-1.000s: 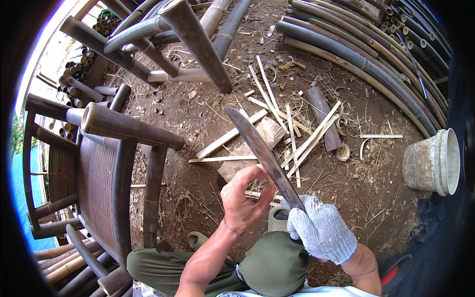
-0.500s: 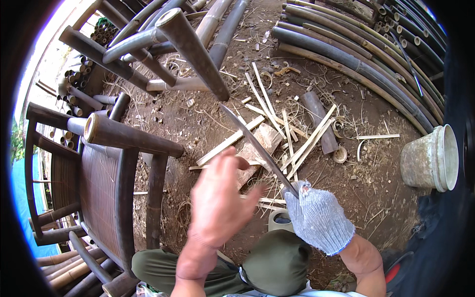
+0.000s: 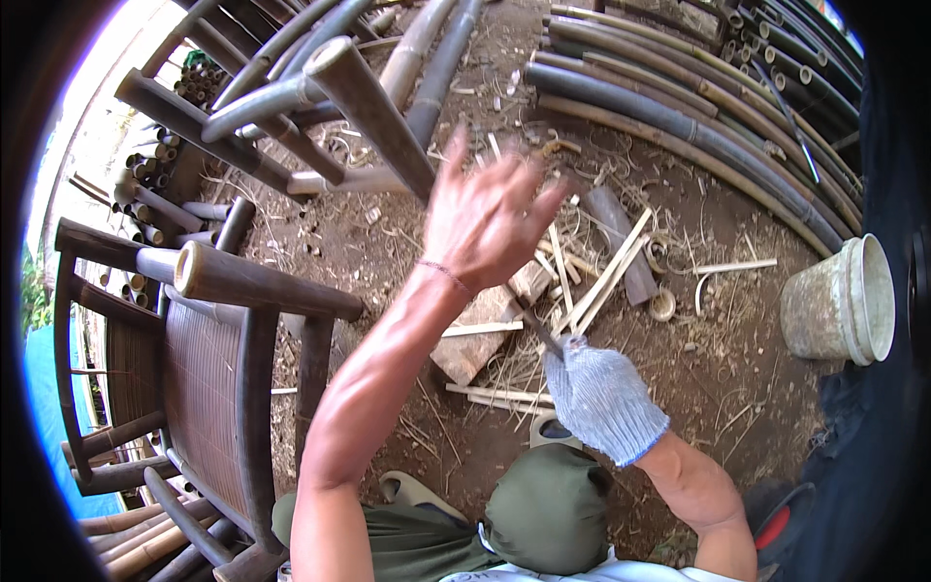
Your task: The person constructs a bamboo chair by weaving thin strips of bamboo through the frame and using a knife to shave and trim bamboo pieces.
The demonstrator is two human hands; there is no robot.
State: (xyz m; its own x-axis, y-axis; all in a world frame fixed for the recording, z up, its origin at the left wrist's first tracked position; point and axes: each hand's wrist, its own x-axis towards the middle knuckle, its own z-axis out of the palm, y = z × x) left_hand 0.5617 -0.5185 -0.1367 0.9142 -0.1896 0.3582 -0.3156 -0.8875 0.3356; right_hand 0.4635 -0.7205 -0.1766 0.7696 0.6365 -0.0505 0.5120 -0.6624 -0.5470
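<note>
My bare left hand (image 3: 493,228) reaches out over the ground with its fingers spread, holding nothing; motion blurs them. In my right hand (image 3: 606,400), which wears a grey knitted glove, is a long knife (image 3: 539,330). Most of its blade is hidden behind my left hand and wrist. Below lies a wooden block (image 3: 465,357) with a pale strip across it. Split bamboo strips (image 3: 613,276) are scattered to the right of the block, beside a short dark bamboo piece (image 3: 635,275). More strips (image 3: 499,396) lie just in front of my knees.
A dark bamboo chair (image 3: 199,383) stands at the left. Beyond it a bamboo frame (image 3: 373,116) juts toward my left hand. Long bamboo poles (image 3: 669,126) are stacked at the far right, above a dirty white bucket (image 3: 819,310). Shavings litter the dirt floor.
My left hand has moved forward and to the right, from beside the knife to over the blade and the far strips. The gloved right hand has shifted slightly left, still holding the knife.
</note>
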